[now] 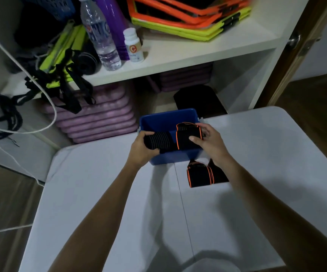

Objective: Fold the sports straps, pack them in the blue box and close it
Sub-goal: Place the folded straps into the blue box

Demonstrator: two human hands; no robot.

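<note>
Surface: white table (99,193), seen from above, with a thin seam running near to far.
Background: white shelf unit (178,54) beyond the table's far edge; stacked purple mats (99,118) beneath the shelf.
Shelf contents: clear water bottle (101,36), small white bottle (134,46), purple cylinder (113,22), orange and yellow-green frames (188,18).
Blue box (170,122): open-topped, at the far edge of the table, centre.
Left hand (143,148): fingers curled round a black ribbed strap roll (156,140), held over the box's left half.
Right hand (207,142): thumb and fingers pinching a folded black strap with orange trim (186,136) over the box's right half.
Remaining straps (201,175): two folded, orange-edged, lying on the table just near of the box, beside the right forearm.
</note>
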